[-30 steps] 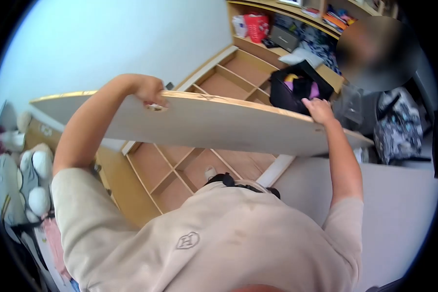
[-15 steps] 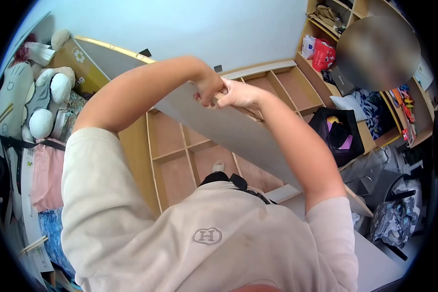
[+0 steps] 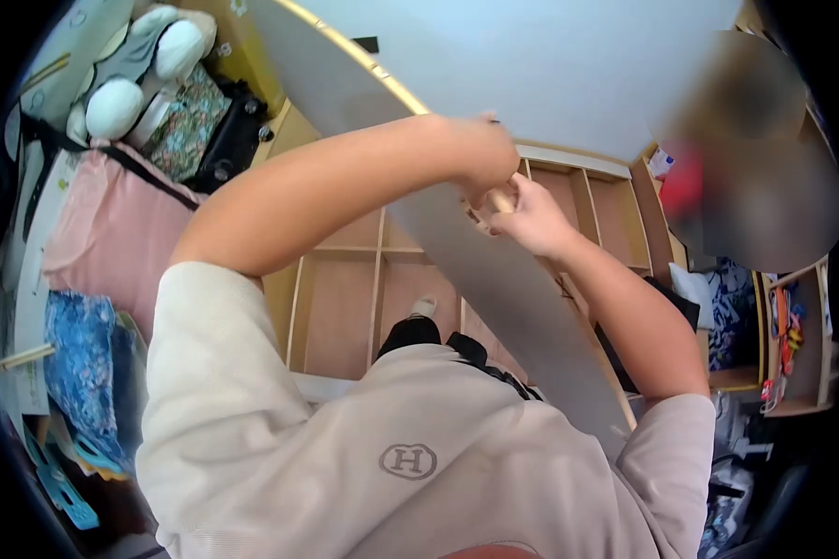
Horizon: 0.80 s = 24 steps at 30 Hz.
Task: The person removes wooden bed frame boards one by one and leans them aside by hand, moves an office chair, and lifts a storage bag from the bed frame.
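Observation:
A large grey board (image 3: 466, 256) with a pale wooden edge stands tilted on its side, running diagonally across the view in front of my body. At its upper edge, my left hand (image 3: 487, 156) is closed with the fingers bent over, slightly blurred. Just to the right and lower, my right hand (image 3: 534, 219) pinches the same edge between thumb and fingers. The hands are nearly touching. Beneath the board lies a wooden frame (image 3: 380, 279) split into shallow compartments. My foot (image 3: 424, 306) shows inside it.
On the left are white plush toys (image 3: 116, 109), a pink bag (image 3: 121, 228), a blue patterned bag (image 3: 79, 359) and a black suitcase (image 3: 236, 130). At the right, a person (image 3: 750, 158), blurred out, is close to shelving (image 3: 802, 391). A pale wall (image 3: 550, 74) stands behind the frame.
The view has turned, and both hands with the board's edge now appear further right and slightly lower. The board looks steeper across the view. Both hands have stayed on its edge.

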Tool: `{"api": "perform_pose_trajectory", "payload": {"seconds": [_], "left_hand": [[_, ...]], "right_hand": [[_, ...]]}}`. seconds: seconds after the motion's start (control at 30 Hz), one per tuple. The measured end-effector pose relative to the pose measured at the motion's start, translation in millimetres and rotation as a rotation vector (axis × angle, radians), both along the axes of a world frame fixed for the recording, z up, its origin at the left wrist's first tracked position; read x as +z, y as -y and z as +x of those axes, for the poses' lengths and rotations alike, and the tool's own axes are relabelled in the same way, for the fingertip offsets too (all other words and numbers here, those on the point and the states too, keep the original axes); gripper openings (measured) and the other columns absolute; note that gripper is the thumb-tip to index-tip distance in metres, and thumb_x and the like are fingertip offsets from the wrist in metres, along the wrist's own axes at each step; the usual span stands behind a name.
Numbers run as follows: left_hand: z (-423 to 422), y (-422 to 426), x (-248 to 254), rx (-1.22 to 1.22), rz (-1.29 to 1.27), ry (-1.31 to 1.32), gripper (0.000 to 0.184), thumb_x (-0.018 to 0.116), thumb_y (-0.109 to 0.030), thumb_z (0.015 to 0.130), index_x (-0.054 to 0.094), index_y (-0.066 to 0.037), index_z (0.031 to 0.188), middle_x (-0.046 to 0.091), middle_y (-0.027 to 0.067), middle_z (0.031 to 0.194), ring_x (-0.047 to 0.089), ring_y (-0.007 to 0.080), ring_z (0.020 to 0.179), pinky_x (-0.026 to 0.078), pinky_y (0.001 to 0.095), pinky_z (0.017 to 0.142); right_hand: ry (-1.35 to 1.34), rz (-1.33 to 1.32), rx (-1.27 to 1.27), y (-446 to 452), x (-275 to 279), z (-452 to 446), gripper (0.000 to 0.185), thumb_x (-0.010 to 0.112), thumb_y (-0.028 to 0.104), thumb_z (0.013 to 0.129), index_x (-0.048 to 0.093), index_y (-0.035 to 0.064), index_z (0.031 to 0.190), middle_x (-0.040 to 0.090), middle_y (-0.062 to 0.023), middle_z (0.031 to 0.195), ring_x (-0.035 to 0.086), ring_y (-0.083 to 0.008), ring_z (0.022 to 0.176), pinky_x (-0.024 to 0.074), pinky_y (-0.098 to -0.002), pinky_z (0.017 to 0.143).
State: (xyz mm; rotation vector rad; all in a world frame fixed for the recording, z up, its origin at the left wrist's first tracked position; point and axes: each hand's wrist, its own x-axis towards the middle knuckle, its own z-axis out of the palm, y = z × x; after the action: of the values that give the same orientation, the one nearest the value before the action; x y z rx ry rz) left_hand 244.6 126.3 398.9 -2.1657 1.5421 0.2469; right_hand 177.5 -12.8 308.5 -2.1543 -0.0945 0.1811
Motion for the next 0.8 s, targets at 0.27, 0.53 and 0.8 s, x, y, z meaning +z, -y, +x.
{"api": "perform_pose_trajectory", "payload": {"seconds": [0.27,0.53,0.8], "left_hand": [[124.7,-210.9,-261.9,1.026,-2.040,-0.147,0.049,0.038,-0.047,0.098,0.051,-0.004,0.081,0.056,0.0054,0.084,0.052,0.0166,0.077,0.045,0.0335,0.076],[108.6,-83.1,-454.3,1.650,-1.987,-1.473,0.074,0.023,-0.066,0.092,0.022,-0.002,0.130,0.027,0.0126,0.135,0.027,0.0274,0.124,0.023,0.0406,0.104],[109.4,-4.6,-384.2,0.990,-1.951,-1.804,0.102,0.021,-0.084,0.079,0.010,-0.012,0.151,0.011,0.0104,0.156,0.012,0.0312,0.143,0.014,0.0483,0.115]], "right_hand": [[-0.013,-0.170,0.015,11.2,27.7,-7.5,0.031,0.064,0.013,0.069,0.066,-0.0020,0.095,0.064,-0.0101,0.074,0.059,-0.0152,0.066,0.0463,-0.0310,0.064],[-0.078,-0.185,-0.128,40.0,81.5,-40.4,0.023,0.058,0.005,0.067,0.063,-0.0027,0.088,0.064,-0.0061,0.077,0.057,-0.0127,0.071,0.0460,-0.0271,0.067],[-0.078,-0.133,-0.235,115.4,171.0,-105.6,0.029,0.052,0.003,0.058,0.061,-0.0011,0.085,0.066,-0.0083,0.080,0.062,-0.0155,0.077,0.0477,-0.0273,0.073]]}}
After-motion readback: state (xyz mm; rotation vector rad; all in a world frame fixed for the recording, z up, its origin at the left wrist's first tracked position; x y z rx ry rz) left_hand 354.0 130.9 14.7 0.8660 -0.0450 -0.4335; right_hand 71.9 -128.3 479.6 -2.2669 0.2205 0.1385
